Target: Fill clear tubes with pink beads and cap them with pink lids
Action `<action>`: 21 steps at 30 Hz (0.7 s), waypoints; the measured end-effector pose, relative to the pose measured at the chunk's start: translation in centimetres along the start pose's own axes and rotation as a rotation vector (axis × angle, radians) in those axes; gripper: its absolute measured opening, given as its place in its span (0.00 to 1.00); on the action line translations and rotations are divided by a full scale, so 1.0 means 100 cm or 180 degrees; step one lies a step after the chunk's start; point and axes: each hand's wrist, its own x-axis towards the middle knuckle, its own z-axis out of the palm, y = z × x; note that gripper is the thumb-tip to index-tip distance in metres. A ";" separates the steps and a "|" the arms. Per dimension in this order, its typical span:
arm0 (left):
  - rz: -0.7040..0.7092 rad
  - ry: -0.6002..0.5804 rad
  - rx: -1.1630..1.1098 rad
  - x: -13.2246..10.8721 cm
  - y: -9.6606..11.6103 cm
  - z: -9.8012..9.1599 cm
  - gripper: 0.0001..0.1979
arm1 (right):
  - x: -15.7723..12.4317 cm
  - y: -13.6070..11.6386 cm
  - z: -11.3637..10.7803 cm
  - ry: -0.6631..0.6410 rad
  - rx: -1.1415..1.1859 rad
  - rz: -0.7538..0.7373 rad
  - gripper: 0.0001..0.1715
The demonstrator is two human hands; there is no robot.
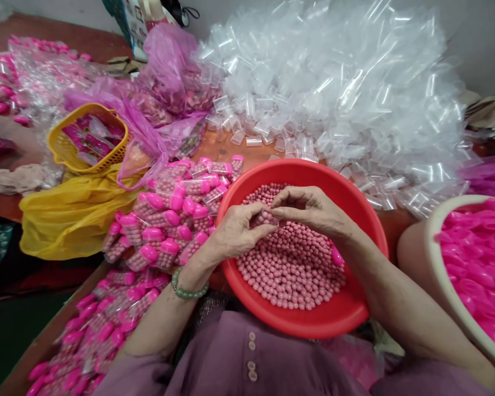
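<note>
A small clear plastic container (266,218) filled with pink beads is held between the thumb and fingers of my left hand (236,230), over a red basin (313,175). My right hand (313,208) meets the container's right end with thumb and fingers drawn together; what they pinch, if anything, I cannot make out. Below both hands, loose pink beads (289,275) fill much of the basin. A bright pink cap (337,256) shows among them, beside my right wrist.
Filled, pink-capped containers (160,231) are heaped left of the basin. Behind it rises a large pile of clear empty containers (325,82). At right stands a cream tub (431,236) of pink caps (478,264). A yellow basket (121,132) and yellow bag (74,214) lie at left.
</note>
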 end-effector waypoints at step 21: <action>0.0001 0.0192 -0.0124 0.005 -0.010 0.003 0.11 | -0.043 -0.008 -0.044 0.0307 -0.3460 0.0642 0.09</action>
